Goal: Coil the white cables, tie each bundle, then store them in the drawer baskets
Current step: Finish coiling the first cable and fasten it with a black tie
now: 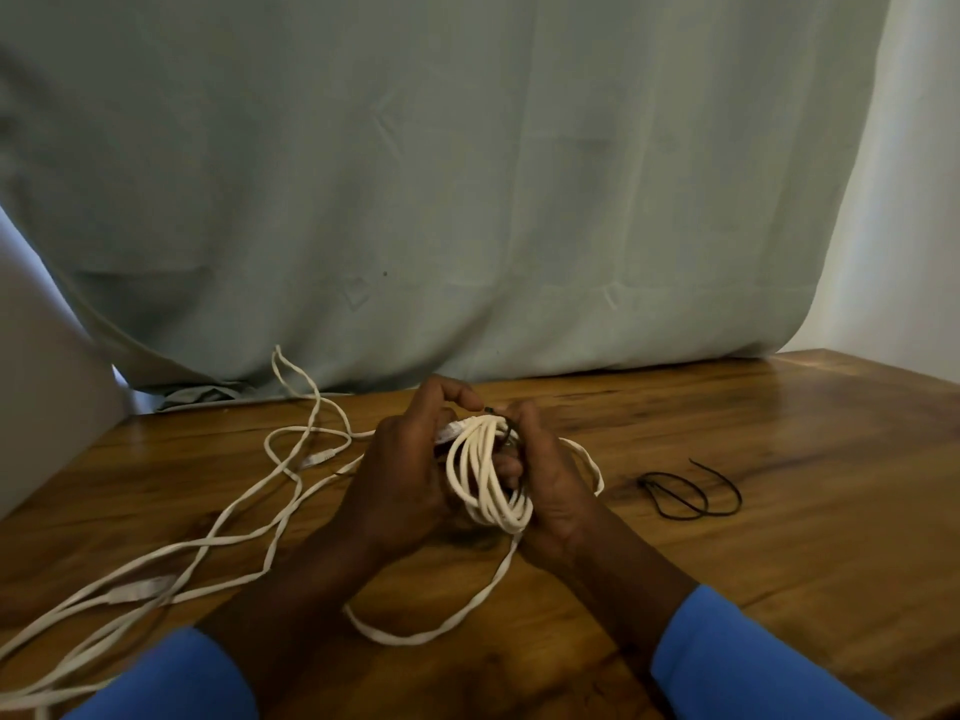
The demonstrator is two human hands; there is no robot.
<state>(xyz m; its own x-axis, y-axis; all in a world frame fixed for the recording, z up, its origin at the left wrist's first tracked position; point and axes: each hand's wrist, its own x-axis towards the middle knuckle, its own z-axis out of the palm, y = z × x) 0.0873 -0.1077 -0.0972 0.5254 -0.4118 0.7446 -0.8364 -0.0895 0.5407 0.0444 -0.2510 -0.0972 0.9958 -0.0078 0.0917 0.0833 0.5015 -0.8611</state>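
A coiled bundle of white cable (485, 475) is held upright between both hands above the wooden table (779, 459). My left hand (405, 480) grips its left side, and its thumb and forefinger pinch a thin black tie (506, 433) at the top of the coil. My right hand (545, 475) holds the right side with fingers curled round the loops and the tie. One loose end of the bundle loops down toward me (441, 623). More uncoiled white cable (234, 517) sprawls over the table's left half.
A second black tie (691, 491) lies loose on the table to the right of my hands. A pale green cloth (467, 200) hangs behind the table's far edge. A white surface (47, 407) stands at the left.
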